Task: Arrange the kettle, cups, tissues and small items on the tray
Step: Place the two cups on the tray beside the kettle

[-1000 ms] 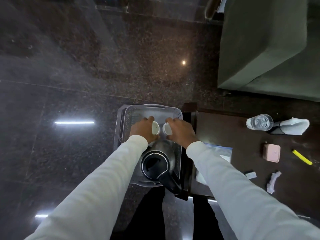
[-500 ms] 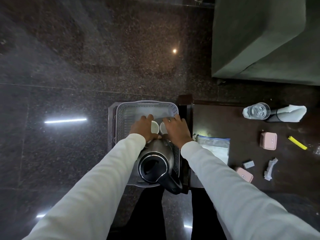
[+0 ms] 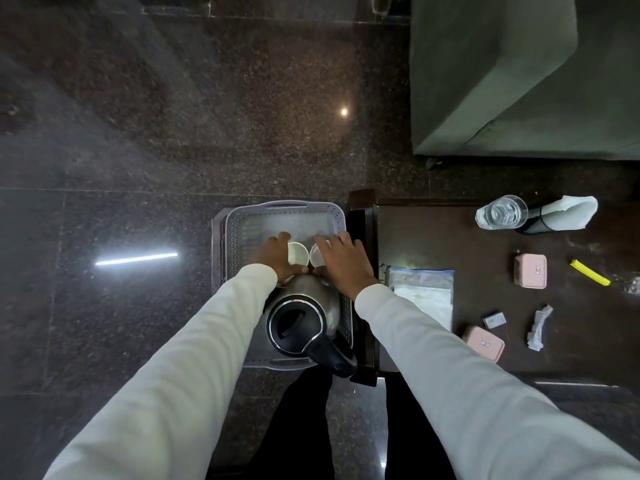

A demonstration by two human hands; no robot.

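No writing is legible anywhere. The table (image 3: 433,237) holds a tissue pack (image 3: 422,296) and two pink boxes (image 3: 530,276) apart. The tray (image 3: 239,237) beside it has bare floor at its far end. The kettle (image 3: 299,320) fills its near end. The left hand (image 3: 273,256) grasps one cup (image 3: 298,253), the right hand (image 3: 346,263) the other cup (image 3: 317,255), side by side mid-tray.

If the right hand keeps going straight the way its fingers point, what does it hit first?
Probably the tray's far wall. The right hand, on a cup, points up-image across bare tray floor; nothing else shows in that line, though depth is hard to judge.
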